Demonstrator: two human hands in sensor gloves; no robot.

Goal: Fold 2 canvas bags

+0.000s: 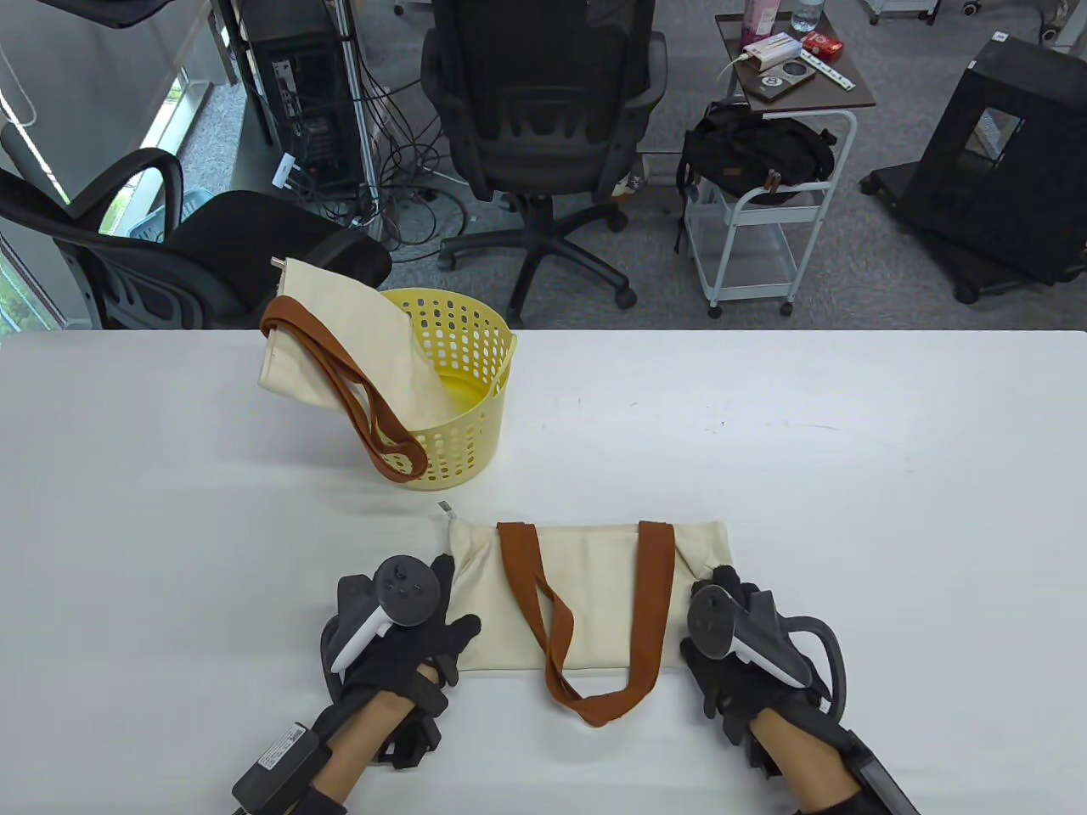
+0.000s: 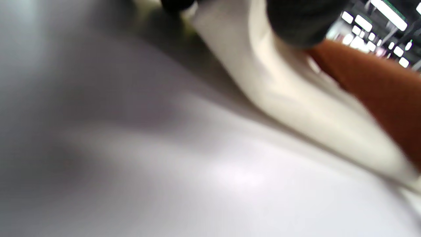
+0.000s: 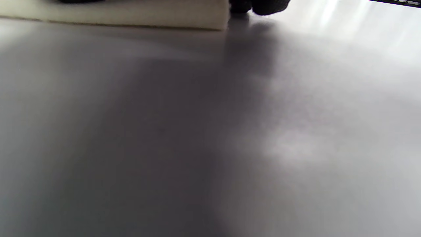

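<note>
Matt cream canvas cloth bag with rust-brown woven straps [image 1: 594,594]; glossy perforated yellow plastic basket [image 1: 467,373]; smooth, faintly sheeny white table top [image 1: 764,441]; black fabric gloves, the left [image 1: 399,645] matt

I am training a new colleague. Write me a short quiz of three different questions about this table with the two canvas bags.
1. True or false: the second bag lies flat on the table.
2. Which hand is at the right end of the near bag? A) left hand B) right hand
3. Fill in: the straps of the near bag point toward the ___ edge of the table.

Key
1. False: it hangs over the rim of the yellow basket.
2. B
3. near (the person's side)
</note>
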